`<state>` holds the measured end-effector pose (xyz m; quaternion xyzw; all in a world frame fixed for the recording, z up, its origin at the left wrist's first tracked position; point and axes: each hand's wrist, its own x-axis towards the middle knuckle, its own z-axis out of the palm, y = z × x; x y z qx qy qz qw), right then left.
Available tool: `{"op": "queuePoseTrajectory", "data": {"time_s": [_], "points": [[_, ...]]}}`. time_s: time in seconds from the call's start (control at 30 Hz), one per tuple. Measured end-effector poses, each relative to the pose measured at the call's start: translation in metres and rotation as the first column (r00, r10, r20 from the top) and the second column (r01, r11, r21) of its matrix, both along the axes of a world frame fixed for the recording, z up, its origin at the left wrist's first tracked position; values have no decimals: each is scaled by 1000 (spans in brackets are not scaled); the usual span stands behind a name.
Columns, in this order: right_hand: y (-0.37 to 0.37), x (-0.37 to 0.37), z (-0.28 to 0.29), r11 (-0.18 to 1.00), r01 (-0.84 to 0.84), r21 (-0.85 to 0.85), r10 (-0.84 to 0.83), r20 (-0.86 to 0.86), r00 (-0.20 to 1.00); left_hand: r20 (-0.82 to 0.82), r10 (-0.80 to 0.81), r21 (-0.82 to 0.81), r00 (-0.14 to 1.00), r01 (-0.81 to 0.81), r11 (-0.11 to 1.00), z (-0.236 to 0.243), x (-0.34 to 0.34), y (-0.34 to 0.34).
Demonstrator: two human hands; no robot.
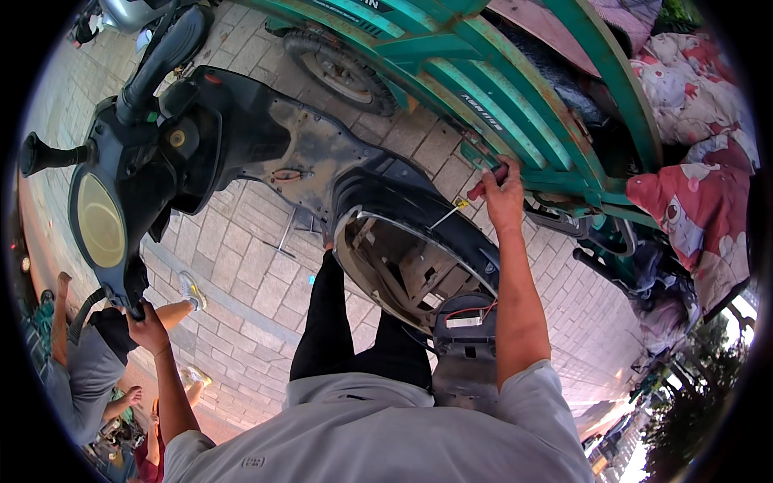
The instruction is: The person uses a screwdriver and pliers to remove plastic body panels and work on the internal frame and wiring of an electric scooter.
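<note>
I stand over a black electric scooter [250, 133] with its seat off, and the hollow under it, a seat compartment [419, 270], lies open. My left hand [150, 328] is closed around the handlebar grip [138, 309] at the left. My right hand [505, 193] is closed on the dark red handle of a screwdriver [444, 216]. A small yellow piece sits on its steel shaft. The shaft slants down to the scooter's black side panel [394, 197], near the compartment rim; whether the tip touches a screw is too small to tell. Pliers [290, 174] rest on the dusty footboard [322, 138].
A green cargo tricycle [499, 105] with a wheel [342, 71] stands close on the far side, loaded with patterned bedding [694, 205]. A white module [463, 322] with red wire sits behind the compartment. A person [84, 362] is at the left, beyond the handlebar. Paving [241, 266] lies below.
</note>
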<state>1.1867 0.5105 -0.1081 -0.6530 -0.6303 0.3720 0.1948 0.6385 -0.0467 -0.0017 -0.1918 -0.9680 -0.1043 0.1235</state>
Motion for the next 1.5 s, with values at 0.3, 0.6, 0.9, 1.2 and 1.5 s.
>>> {"op": "queuePoseTrajectory", "data": {"time_s": [0.3,0.6,0.9,1.2,1.5], "points": [[0,0,5,1000,15,-21,-14,33,999,96,57,34,994,-60,998,11,7,14],[-4,19,0,994,101,-36,-102,-27,994,49,-34,87,998,29,996,16,16,26],[11,18,-6,995,-92,-32,92,-19,996,55,-3,110,998,-3,994,8,10,18],[12,-25,11,958,-279,-59,255,-259,931,44,56,-20,997,-55,998,9,9,13],[-12,-76,49,879,-468,-97,468,-21,884,77,61,25,995,-63,998,10,8,10]]}}
